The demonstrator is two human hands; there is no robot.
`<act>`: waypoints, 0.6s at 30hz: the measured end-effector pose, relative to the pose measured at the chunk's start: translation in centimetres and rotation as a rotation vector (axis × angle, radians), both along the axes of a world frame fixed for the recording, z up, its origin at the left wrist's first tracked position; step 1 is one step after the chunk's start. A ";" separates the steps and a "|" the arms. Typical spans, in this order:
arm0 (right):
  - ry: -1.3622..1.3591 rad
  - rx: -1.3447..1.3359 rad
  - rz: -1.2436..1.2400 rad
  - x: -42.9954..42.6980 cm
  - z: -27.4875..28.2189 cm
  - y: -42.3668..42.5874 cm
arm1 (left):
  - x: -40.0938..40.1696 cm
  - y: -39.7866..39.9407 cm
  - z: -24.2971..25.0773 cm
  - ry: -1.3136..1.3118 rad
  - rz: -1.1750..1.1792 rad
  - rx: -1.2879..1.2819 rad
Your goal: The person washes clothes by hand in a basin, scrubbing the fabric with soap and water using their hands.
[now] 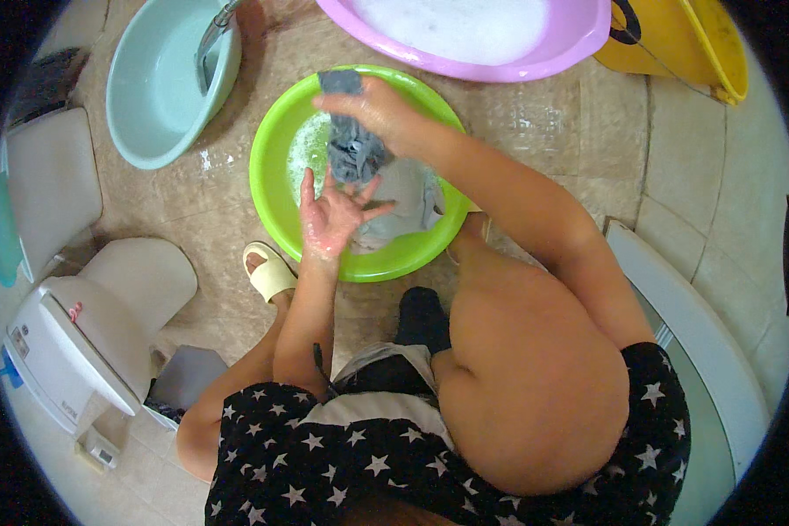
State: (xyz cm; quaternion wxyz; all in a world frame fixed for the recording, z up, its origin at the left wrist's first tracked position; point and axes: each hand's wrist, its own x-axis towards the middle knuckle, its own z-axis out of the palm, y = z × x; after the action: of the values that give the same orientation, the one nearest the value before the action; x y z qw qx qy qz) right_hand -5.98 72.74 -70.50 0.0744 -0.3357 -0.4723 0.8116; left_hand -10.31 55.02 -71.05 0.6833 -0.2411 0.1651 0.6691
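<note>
My right hand (375, 108) grips a wet dark grey cloth (355, 148), perhaps a sock, over a lime-green plastic basin (394, 266). One flat end sticks out past my thumb, and the bunched lower part hangs toward my left hand (332, 217). That left hand is palm up with its fingers spread. Its fingertips reach the bottom of the cloth; whether they touch it I cannot tell. Soapy water (308, 148) with white suds shows at the basin's left side. A pale grey wet garment (401, 197) lies in the basin's right half, partly hidden by my hands.
Beyond the basin stands a pink tub (500, 69) full of foam, beside a yellow bucket (670, 39). At the upper left, a pale blue basin (151, 85) holds a shower head (205, 59). A white toilet (98, 302) is at left; wet tiles (513, 125) surround the tubs.
</note>
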 end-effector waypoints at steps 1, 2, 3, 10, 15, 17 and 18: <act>-0.001 0.001 0.000 0.1 0.5 -1.2 | 0.3 0.4 -0.1 0.009 -0.060 0.097; -0.037 0.364 0.096 0.4 1.0 -3.0 | 0.5 0.6 -0.1 0.024 -0.119 0.195; -0.069 0.726 0.195 0.9 1.5 -4.7 | 0.6 0.9 -0.4 0.002 -0.124 0.236; 0.395 1.274 0.489 3.3 0.5 -9.2 | 1.1 2.6 -2.3 0.004 0.071 -0.087; -0.101 1.278 0.182 2.1 -1.2 -4.6 | 1.7 3.9 -3.1 0.097 0.185 -0.366; -0.138 1.276 0.168 2.9 -1.5 -6.6 | 1.9 4.0 -2.6 0.070 0.162 -0.287; 0.047 1.335 0.292 2.5 -0.5 -9.5 | 0.9 2.9 -1.8 0.054 0.155 -0.188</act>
State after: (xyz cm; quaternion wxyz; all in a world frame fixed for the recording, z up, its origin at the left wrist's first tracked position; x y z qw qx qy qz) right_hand -3.50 63.29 -71.01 0.1653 -0.1332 -0.9103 0.3553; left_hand -9.37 57.93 -72.82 0.5994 -0.2977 0.2263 0.7077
